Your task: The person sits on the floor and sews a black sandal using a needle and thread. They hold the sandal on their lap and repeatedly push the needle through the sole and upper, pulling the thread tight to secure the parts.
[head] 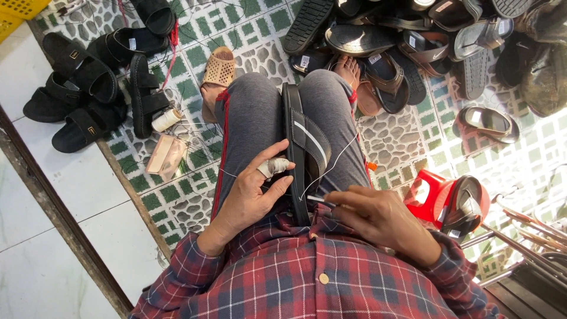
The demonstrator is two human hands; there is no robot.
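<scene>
Head view | black sandal [302,147], white-striped strap, on edge between knees | left hand [251,192] fingers clamp it | right hand [378,215] fingers pinch needle [322,202]

A black sandal [301,147] with a pale stripe on its strap stands on edge between the person's knees, sole to the left, heel end near. A thin white thread [336,158] loops from its right side down to a dark needle-like tool [321,201] at its near end.

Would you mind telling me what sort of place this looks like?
Probably a small shoe-repair spot on a tiled floor: piled sandals, a thread spool, and a black sandal on the lap, steadied by the left hand.
</scene>
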